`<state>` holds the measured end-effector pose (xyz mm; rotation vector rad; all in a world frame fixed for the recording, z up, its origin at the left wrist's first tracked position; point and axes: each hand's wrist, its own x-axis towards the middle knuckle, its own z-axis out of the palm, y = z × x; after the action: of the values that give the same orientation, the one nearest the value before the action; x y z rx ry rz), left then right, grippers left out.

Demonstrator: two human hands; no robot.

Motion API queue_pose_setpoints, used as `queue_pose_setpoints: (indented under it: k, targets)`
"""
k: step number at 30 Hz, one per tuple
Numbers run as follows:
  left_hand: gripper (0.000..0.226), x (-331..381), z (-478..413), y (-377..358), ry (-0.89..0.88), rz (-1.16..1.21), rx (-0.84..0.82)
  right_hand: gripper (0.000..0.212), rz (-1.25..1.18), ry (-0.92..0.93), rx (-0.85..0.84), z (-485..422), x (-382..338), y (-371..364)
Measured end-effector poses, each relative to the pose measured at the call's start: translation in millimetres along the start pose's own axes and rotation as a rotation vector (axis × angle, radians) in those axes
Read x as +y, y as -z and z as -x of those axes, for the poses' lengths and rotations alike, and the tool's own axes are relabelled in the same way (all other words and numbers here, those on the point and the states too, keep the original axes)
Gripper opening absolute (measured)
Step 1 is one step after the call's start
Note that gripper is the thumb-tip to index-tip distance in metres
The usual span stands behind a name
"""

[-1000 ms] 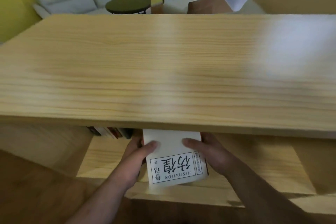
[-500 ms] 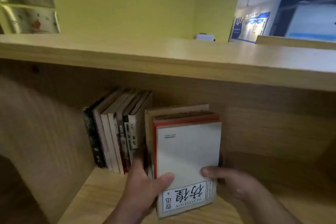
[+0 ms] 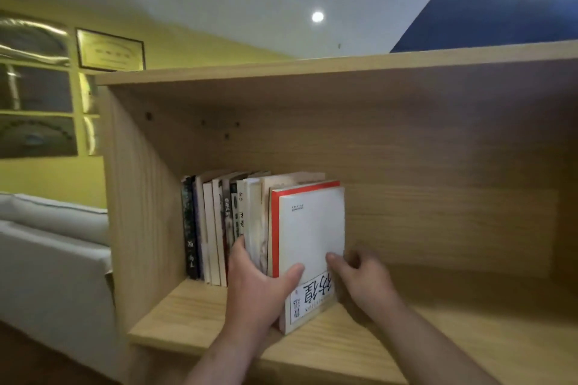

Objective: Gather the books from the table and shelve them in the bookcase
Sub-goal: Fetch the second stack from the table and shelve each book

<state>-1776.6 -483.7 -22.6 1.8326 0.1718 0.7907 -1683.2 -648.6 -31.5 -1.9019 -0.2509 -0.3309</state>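
A small stack of books stands upright on the shelf board point(image 3: 194, 316) of the wooden bookcase. Its front one is a white book point(image 3: 311, 231) with upside-down black characters, and a red-edged book point(image 3: 275, 228) is just behind it. My left hand point(image 3: 259, 287) grips the stack from the left, thumb across the white cover. My right hand point(image 3: 362, 278) touches the white book's right edge with its fingertips. A row of shelved books point(image 3: 212, 228) stands upright at the left, touching the stack.
The bookcase's left wall point(image 3: 137, 212) is close beside the shelved row. Bare shelf board extends to the right point(image 3: 469, 337). A white sofa point(image 3: 47, 259) is at the left, outside the bookcase, under framed pictures on a yellow wall.
The view dropped from the bookcase top to the shelf opening. Both hands carried the stack in, stood it upright and pushed it left against the shelved row.
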Motion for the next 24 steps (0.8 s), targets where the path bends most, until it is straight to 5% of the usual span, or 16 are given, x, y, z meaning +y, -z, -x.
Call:
queue_pose_setpoints:
  k: [5,10,16,21,24]
  targets:
    - [0.082,2,5,2,-0.006,-0.03,-0.018,0.017,0.023,0.083,-0.206,14,0,1]
    - [0.028,-5,1,5,-0.042,0.074,-0.014,0.042,-0.215,-0.005,-0.521,22,-11,7]
    - [0.044,-22,-17,28,-0.077,-0.21,-0.194,0.099,0.085,0.133,-0.561,16,-13,-3]
    - [0.044,-27,-34,39,-0.2,-0.438,-0.149,0.091,0.15,0.17,-0.483,11,-14,-16]
    - [0.07,-33,-38,36,-0.195,-0.544,0.019,0.083,0.172,0.166,-0.488,10,-17,-25]
